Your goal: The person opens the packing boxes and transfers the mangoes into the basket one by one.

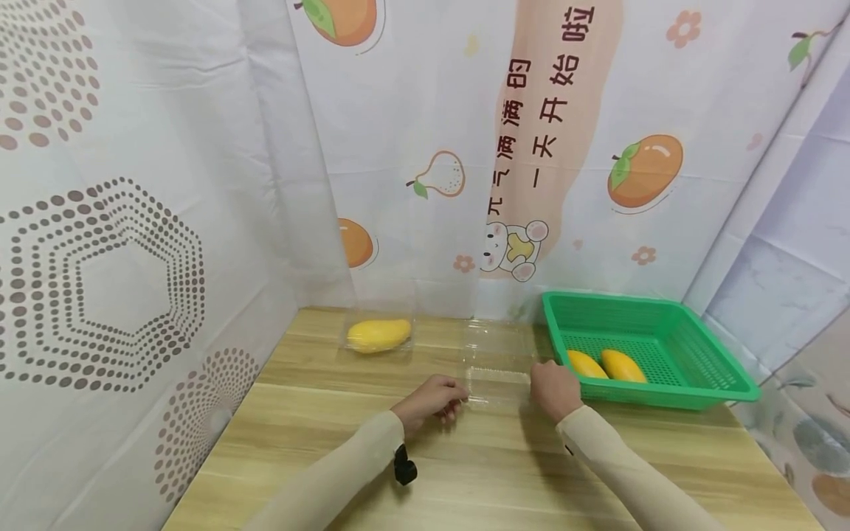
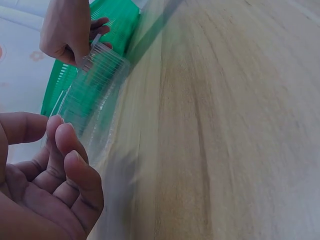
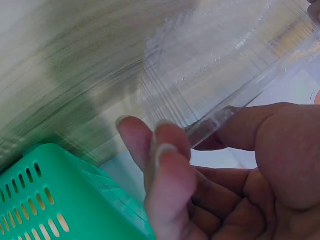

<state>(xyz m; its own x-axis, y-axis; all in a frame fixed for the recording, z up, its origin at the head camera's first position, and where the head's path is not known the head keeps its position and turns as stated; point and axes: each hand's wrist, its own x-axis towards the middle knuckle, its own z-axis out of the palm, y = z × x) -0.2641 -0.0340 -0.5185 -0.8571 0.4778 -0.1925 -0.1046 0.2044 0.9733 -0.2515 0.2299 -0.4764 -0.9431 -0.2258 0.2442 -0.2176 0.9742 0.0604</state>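
Observation:
A clear plastic clamshell box lies unfolded on the table between my two hands. My left hand pinches its left edge between thumb and forefinger, the other fingers loosely curled, as the left wrist view shows. On the opposite side my right hand holds the box's edge; in the right wrist view the thumb and fingers close on the ridged plastic. No fruit shows inside this box. A yellow mango sits in another clear box at the back left.
A green perforated basket stands at the right, close beside my right hand, with two mangoes in its near left part. Printed curtains hang behind the wooden table and along its sides.

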